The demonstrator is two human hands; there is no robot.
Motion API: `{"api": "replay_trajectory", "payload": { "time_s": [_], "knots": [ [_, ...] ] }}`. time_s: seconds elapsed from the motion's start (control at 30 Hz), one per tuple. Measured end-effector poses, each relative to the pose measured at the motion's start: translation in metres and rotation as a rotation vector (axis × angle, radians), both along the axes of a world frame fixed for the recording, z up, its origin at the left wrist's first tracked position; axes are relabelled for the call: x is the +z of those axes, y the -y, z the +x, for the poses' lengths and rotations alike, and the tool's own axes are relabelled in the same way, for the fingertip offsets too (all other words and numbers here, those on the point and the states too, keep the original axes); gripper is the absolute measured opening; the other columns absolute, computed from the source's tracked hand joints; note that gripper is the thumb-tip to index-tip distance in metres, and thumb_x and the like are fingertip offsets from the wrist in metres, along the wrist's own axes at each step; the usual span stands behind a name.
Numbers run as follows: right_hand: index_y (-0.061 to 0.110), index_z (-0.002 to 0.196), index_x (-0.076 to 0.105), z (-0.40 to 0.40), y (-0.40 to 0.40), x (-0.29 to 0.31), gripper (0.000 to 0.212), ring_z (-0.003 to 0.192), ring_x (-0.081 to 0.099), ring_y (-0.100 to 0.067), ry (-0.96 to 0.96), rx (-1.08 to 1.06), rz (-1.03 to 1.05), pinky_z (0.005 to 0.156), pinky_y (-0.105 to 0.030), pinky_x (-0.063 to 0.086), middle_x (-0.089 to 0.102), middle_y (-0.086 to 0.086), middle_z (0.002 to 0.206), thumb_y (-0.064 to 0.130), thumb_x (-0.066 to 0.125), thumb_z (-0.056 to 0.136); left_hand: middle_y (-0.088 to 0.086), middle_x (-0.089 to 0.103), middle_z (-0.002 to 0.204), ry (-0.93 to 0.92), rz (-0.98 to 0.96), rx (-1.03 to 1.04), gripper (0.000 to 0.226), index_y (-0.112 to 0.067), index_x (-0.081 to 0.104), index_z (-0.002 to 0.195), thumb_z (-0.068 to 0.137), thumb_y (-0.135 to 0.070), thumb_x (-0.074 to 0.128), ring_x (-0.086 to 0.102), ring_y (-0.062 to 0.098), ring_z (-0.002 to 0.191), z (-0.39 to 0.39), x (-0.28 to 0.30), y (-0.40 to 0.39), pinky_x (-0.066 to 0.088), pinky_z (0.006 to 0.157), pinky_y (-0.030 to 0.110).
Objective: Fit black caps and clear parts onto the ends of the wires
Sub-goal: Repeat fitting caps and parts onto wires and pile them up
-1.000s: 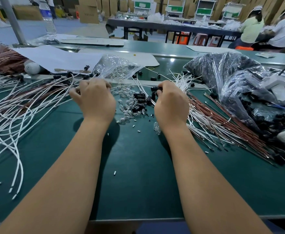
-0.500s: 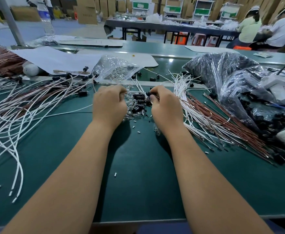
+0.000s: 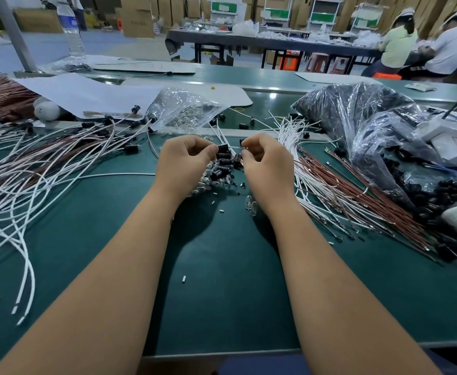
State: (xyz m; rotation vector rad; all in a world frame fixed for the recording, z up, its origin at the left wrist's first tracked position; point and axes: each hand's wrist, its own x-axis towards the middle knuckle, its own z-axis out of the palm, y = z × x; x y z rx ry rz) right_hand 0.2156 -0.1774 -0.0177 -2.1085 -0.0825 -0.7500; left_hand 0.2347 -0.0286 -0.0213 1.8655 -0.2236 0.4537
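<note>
My left hand (image 3: 181,163) pinches a black cap (image 3: 222,148) between thumb and forefinger, just above a small heap of black caps and clear parts (image 3: 220,171) on the green table. A little to the right, my right hand (image 3: 268,163) pinches a small glinting part (image 3: 245,148) at its fingertips; it is too small to tell more. The two hands are close together but do not touch. Thin white wires (image 3: 219,131) run away behind the hands. Two loose clear parts (image 3: 251,205) lie below my right wrist.
Capped white and brown wires (image 3: 59,163) sprawl on the left, uncapped ones (image 3: 335,196) fan out on the right. A clear bag of clear parts (image 3: 184,109) lies behind, a large bag of black caps (image 3: 362,117) at right beside white devices (image 3: 449,139). Workers sit far right.
My left hand has come from the left wire pile to the heap in the middle and now holds a black cap. My right hand has drawn in beside it.
</note>
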Motion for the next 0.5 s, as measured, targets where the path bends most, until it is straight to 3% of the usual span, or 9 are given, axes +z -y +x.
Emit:
{"api": "replay_trajectory", "payload": {
  "time_s": [0.1,0.23,0.5],
  "knots": [
    [0.017,0.090,0.068,-0.0001,0.0010,0.0018,0.010,0.078,0.062,-0.012,0.019,-0.004,0.031,0.077,-0.029,0.052,0.065,0.007,0.080,0.009,0.063,0.088,-0.008,0.067,0.067,-0.011,-0.020,-0.009,0.013,-0.022,0.068,0.075,0.087,-0.018,0.069,0.050,-0.006,0.049,-0.0008,0.0015,-0.0002,0.040,0.054,0.008],
    [0.015,0.091,0.070,-0.0006,0.0017,0.0038,0.010,0.078,0.063,-0.010,0.029,0.014,0.110,0.078,-0.026,0.052,0.066,0.007,0.081,0.008,0.063,0.089,-0.006,0.069,0.071,-0.021,-0.047,-0.049,0.010,-0.020,0.070,0.079,0.088,-0.016,0.068,0.058,-0.002,0.060,-0.0033,0.0034,-0.0019,0.048,0.064,0.011],
    [0.019,0.084,0.068,-0.0012,0.0018,0.0075,0.010,0.068,0.059,-0.006,0.006,0.074,0.325,0.072,-0.026,0.053,0.065,0.010,0.073,0.011,0.066,0.089,0.000,0.071,0.076,-0.026,-0.064,-0.099,0.016,-0.023,0.069,0.080,0.087,-0.009,0.067,0.064,0.010,0.071,-0.0043,0.0041,-0.0036,0.054,0.079,0.028]
  ]
}}
